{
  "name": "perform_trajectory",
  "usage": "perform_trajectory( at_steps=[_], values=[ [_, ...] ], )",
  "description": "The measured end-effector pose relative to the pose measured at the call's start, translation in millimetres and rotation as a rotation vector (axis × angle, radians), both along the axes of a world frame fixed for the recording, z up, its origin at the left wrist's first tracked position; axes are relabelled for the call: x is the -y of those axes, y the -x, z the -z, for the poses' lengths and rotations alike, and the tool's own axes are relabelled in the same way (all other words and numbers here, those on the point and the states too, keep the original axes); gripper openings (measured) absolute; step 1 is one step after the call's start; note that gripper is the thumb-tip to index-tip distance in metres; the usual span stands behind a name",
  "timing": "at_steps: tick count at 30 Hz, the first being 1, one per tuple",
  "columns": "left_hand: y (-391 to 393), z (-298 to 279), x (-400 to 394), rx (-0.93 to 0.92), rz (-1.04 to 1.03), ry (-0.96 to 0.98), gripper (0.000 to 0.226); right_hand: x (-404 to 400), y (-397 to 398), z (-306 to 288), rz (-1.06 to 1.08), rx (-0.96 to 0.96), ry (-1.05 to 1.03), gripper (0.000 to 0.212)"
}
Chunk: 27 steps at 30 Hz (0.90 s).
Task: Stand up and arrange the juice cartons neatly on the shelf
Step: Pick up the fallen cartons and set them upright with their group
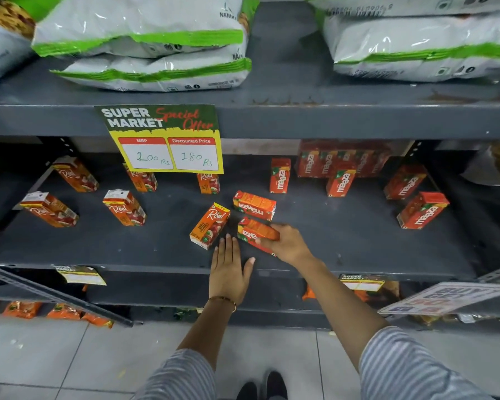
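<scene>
My right hand [286, 243] grips a fallen Maaza carton [254, 235] on the shelf [344, 249]; my left hand [228, 269] lies open, flat beside it, just below a toppled Real carton [210, 225].

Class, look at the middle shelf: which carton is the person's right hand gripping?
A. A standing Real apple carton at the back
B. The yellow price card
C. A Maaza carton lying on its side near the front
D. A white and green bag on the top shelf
C: the right hand closes over the small red-orange Maaza juice carton lying flat near the dark grey metal shelf's front edge.
</scene>
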<state>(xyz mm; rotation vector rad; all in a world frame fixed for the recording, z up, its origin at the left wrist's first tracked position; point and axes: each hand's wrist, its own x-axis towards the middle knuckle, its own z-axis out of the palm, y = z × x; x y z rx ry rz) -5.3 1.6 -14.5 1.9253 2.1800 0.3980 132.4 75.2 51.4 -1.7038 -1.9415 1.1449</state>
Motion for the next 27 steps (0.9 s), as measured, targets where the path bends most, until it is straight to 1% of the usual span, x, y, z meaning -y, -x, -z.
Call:
perform_trajectory(
  at_steps=[2, 4, 7, 9, 10, 12, 14, 16, 18, 20, 21, 23, 24, 25, 26, 27],
  values=[
    [0, 0, -1, -0.010, -0.002, 0.000, 0.089, -1, 1, -2, 0.005, -0.015, -0.019, 0.050],
    [0, 1, -1, -0.023, -0.001, 0.001, 0.090, -2, 4, -5, -0.033, 0.012, -0.026, 0.052],
    [0, 1, -1, -0.017, 0.001, 0.008, 0.097, -6, 8, -8, -0.089, 0.078, -0.008, 0.040],
    [0, 1, -1, -0.008, 0.001, 0.020, 0.097, -9, 6, -9, -0.025, 0.047, 0.032, 0.034],
    [1, 1, -1, -0.011, 0.005, 0.027, 0.095, -10, 3, -10, 0.045, -0.030, 0.079, 0.031],
    [1, 0, -2, -0.018, 0.008, 0.027, 0.091, -10, -5, -15, 0.189, -0.285, 0.243, 0.027],
    [1, -2, -2, -0.026, 0.007, 0.028, 0.090, -8, -19, -20, 0.254, -0.501, 0.373, 0.031],
    [1, -2, -1, -0.030, 0.006, 0.039, 0.088, -6, -33, -26, 0.218, -0.654, 0.423, 0.028],
    [1, -2, 0, -0.031, 0.008, 0.043, 0.087, -4, -46, -40, 0.134, -0.787, 0.436, 0.013],
    [1, -1, 0, -0.036, 0.004, 0.041, 0.086, -2, -56, -58, 0.013, -0.894, 0.424, 0.003],
    [0, 0, -1, -0.039, 0.002, 0.043, 0.087, 0, -61, -69, -0.056, -0.945, 0.416, 0.016],
    [0, 1, 0, -0.036, 0.005, 0.033, 0.091, 4, -68, -89, -0.198, -0.977, 0.397, 0.055],
    [0, 1, 0, -0.039, 0.012, 0.029, 0.094, 7, -70, -98, -0.254, -0.987, 0.383, 0.068],
    [0, 3, 0, -0.047, 0.017, 0.028, 0.097, 10, -73, -106, -0.308, -1.014, 0.379, 0.073],
    [0, 3, -1, -0.053, 0.017, 0.025, 0.099, 13, -75, -114, -0.352, -1.047, 0.378, 0.071],
    [0, 4, -1, -0.055, 0.015, 0.015, 0.100, 16, -78, -119, -0.387, -1.077, 0.375, 0.065]
  ],
)
